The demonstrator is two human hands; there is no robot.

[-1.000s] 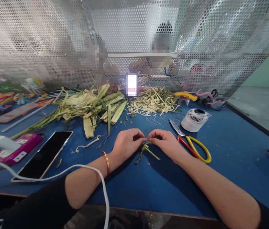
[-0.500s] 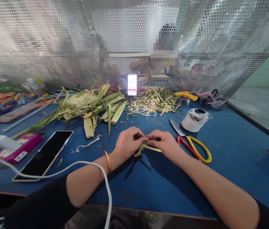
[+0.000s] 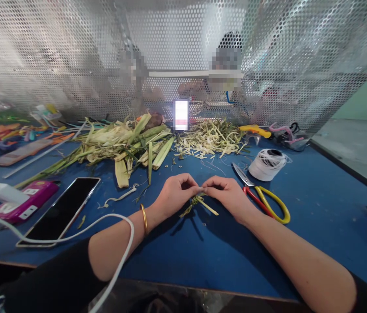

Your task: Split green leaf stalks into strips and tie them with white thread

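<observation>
My left hand point(image 3: 178, 193) and my right hand point(image 3: 224, 195) meet above the blue table, each pinching with thumb and forefinger. Between and below their fingertips hangs a small knotted piece of green plant strips point(image 3: 196, 201), with pale ends sticking out to both sides. Both hands are closed on this piece; the exact spot gripped is hidden by the fingers. Close to my right hand lie scissors point(image 3: 261, 198) with one red and one yellow handle, blades apart. Behind them stands a spool of white thread point(image 3: 266, 165).
A heap of green husks or leaves point(image 3: 114, 139) and a pile of cut strips point(image 3: 214, 137) lie at the back. On the left are a phone point(image 3: 61, 213) and a magenta power strip point(image 3: 33, 200). A white cable point(image 3: 127, 243) crosses my left forearm. Perforated metal sheet point(image 3: 176, 43) rises behind.
The knotted strip piece has turned and shifted slightly under my fingertips, its ends swinging to new angles. My hands stay pinched together. The white cable has slid left along my forearm.
</observation>
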